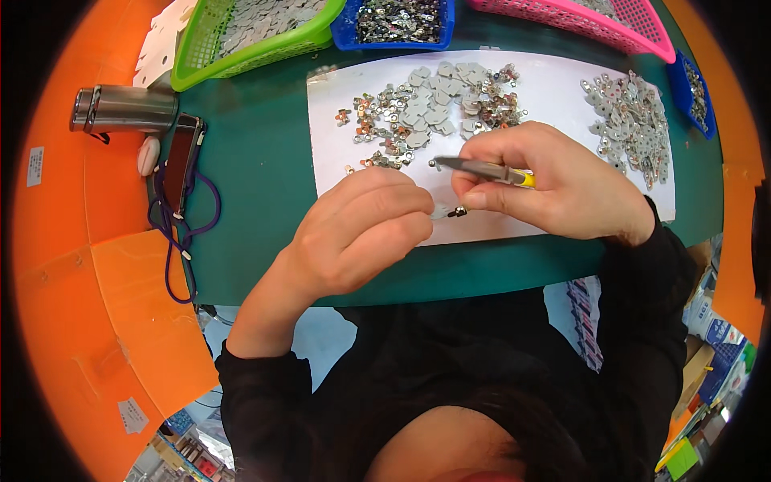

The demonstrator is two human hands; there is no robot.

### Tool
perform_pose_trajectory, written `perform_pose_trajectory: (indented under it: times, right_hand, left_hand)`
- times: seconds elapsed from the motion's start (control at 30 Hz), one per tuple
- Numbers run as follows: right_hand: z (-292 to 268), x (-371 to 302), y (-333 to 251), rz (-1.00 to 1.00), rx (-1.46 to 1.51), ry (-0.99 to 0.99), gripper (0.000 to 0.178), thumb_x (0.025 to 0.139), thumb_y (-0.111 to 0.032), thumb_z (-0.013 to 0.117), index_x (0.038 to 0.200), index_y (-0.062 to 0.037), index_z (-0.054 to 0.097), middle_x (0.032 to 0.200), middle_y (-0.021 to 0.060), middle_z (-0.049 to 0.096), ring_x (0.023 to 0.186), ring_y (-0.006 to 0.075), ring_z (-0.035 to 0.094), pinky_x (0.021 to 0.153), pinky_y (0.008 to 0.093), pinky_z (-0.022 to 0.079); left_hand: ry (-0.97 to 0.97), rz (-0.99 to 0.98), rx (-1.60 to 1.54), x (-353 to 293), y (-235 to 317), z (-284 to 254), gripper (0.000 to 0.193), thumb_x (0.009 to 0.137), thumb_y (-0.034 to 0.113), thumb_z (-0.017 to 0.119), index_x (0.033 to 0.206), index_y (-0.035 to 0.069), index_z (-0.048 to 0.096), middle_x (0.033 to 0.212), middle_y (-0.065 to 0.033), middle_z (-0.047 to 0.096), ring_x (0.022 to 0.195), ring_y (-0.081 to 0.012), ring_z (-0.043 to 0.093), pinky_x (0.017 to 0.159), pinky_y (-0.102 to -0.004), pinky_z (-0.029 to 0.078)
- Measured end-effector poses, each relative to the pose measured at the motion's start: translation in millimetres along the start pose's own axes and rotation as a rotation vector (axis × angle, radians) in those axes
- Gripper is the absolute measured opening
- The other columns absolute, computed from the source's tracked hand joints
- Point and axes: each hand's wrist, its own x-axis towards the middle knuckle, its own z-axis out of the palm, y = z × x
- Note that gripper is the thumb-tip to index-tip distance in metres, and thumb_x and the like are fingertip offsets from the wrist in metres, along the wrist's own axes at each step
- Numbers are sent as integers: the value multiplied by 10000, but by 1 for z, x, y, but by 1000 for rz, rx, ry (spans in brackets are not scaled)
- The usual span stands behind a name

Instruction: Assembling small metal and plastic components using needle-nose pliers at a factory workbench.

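Note:
My left hand (353, 229) is closed, its fingertips around a small flat grey piece (438, 212) that shows only in part. Beside that piece is a small dark-and-silver metal fitting (458, 211), just under the fingertips of my right hand (546, 185). The right hand is closed around a pointed grey metal tool with a yellow handle (486, 169), its tip toward the left. Whether the fitting is joined to the grey piece I cannot tell. Behind both hands lie loose flat grey plates (430, 104) and small silver and copper-coloured fittings (376, 116).
A white sheet (554, 88) covers part of the green table (249, 161). At right is a pile of silver parts (633, 120). Along the back stand green (265, 66), blue (393, 44) and pink baskets (594, 32). A steel flask (132, 108) and corded phone (183, 161) lie left.

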Motion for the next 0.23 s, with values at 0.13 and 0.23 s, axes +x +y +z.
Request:
perform_pose_trajectory:
  times: [0.13,0.23]
  right_hand:
    - [-2,3,-3,-45,-142,-35,127,894,-118,664,942,-10,618,810,100,633,738,221,575,695,338,453]
    - [-2,3,-1,-126,-286,-34,179,886,-120,674,1018,-9,626,878,143,674,823,271,642,738,374,479]
  left_hand:
    - [-67,108,43,1,1,-6,189,652,38,733,817,8,647,889,-120,660,822,-284,665,680,-350,562]
    - [-98,162,-8,-2,-1,-6,137,765,81,713,872,10,664,927,-138,706,770,-308,688,653,-379,562]
